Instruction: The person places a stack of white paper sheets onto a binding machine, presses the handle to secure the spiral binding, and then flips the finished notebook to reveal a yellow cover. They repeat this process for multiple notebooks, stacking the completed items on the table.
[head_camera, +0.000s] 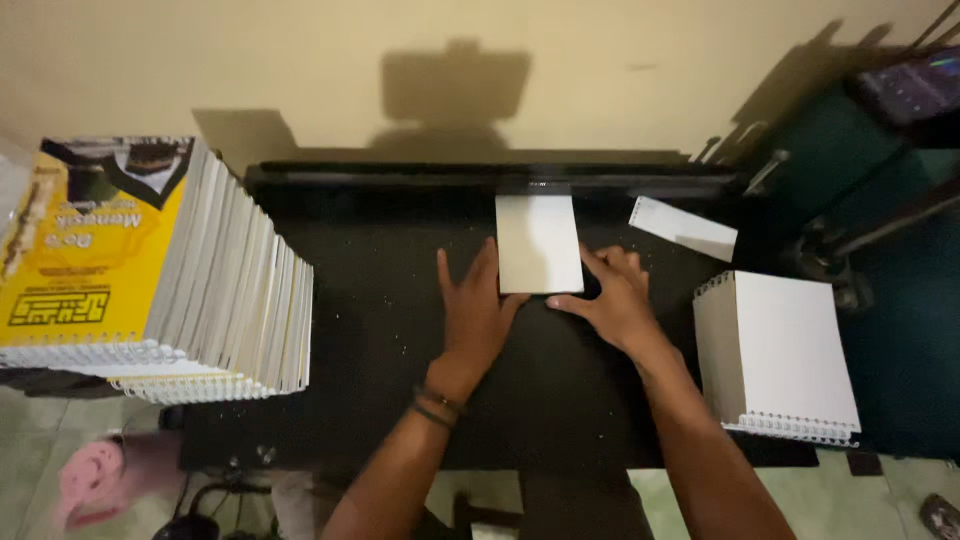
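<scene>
Black tabletop (380, 290) before us: our left hand (472, 312) and right hand (612, 298) lie open, flat, touching a small white paper stack (538, 243) between them.

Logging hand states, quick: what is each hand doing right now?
Left hand: open, flat beside the white sheet stack.
Right hand: open, fingers against the stack's edge.

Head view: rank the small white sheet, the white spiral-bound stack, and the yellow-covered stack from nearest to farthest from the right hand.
From the right hand:
1. Small white sheet, touching its fingers, just to its left on the black mat.
2. White spiral-bound stack, to its right, at the mat's right edge.
3. Yellow-covered stack, far left, beyond the left hand.
</scene>
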